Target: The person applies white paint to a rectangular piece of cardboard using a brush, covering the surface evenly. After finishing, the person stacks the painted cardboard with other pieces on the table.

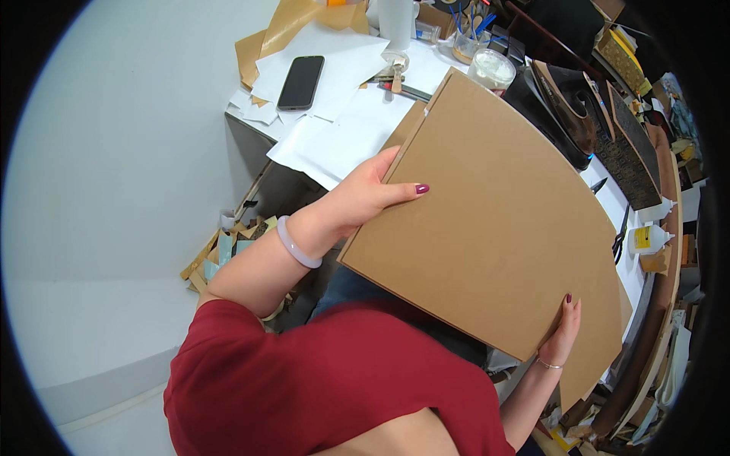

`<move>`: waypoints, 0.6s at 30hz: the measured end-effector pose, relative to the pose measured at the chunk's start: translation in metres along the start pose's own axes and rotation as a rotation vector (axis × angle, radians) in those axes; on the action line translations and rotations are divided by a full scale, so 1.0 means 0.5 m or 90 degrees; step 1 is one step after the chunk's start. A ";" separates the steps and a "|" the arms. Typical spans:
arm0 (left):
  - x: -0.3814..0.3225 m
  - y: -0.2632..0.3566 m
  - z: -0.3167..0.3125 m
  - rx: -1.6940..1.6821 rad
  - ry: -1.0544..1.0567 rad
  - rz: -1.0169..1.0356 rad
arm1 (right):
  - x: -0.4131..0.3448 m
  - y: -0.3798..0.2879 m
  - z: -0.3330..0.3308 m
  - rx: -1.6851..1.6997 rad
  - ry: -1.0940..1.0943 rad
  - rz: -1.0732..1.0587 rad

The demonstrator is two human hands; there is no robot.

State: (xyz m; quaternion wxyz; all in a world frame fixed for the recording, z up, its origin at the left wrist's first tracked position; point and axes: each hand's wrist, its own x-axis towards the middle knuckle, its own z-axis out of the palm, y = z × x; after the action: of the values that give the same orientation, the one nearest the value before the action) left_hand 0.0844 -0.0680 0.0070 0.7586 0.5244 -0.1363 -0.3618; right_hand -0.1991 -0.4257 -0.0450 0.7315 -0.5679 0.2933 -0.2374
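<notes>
A large, flat brown cardboard panel (485,216) with a shallow raised edge is held tilted in front of me, above the work table. My left hand (376,191) grips its left edge, with the thumb lying on the upper face and the fingers hidden behind. At the near right corner my right hand (562,330) holds the panel, thumb up along the face; its other fingers are mostly out of sight. Beneath the panel another brown sheet (596,365) shows at the lower right. A strip of brown board (406,125) also peeks out past the left edge.
White paper (325,145) covers the table, with a black smartphone (300,82) on loose sheets. Behind the panel stand a jar of white paste (491,69) and a dark clothes iron (562,114). Black scissors (620,236) and a white glue bottle (647,239) lie right. Scraps (228,251) fill the floor left.
</notes>
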 end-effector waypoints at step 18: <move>0.021 -0.030 -0.013 -0.047 0.045 -0.086 | 0.015 -0.008 -0.007 -0.017 0.036 0.161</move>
State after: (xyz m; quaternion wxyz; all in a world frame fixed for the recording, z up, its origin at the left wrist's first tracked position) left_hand 0.0894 -0.0738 -0.0110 0.7559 0.5162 -0.0606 -0.3982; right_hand -0.1965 -0.4343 -0.0431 0.7393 -0.5291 0.3866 -0.1551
